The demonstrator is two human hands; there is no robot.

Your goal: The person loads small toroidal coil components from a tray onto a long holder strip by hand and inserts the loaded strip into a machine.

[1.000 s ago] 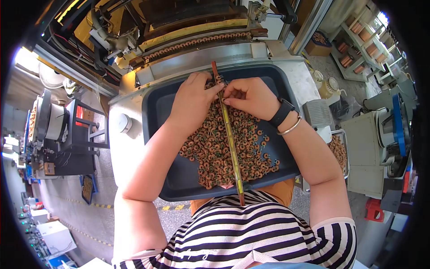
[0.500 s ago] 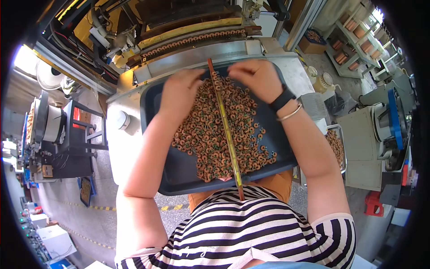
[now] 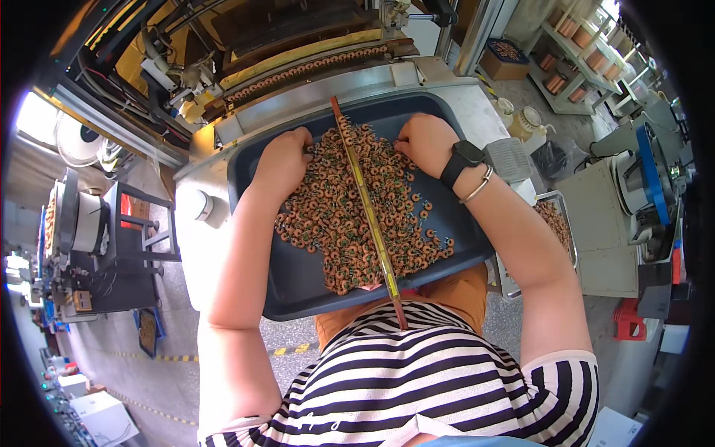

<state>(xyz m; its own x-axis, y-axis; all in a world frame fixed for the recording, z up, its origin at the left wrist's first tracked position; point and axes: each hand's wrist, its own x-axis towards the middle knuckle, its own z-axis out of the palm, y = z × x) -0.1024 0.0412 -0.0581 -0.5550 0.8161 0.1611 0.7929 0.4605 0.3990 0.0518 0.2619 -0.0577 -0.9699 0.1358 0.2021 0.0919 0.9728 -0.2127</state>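
My single head-worn view, forward and down.
From above my striped shirt [image 3: 402, 372], it looks from near over my left hand [image 3: 283, 162], right hand [image 3: 428, 145] and the tray [image 3: 294, 287], reaching beyond to the machine [image 3: 298, 37].

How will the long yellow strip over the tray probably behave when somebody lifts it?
The long yellow strip is probably stiff, as it looks straight along its span. It may tilt or slide fairly easily, being narrow and laid across the tray.
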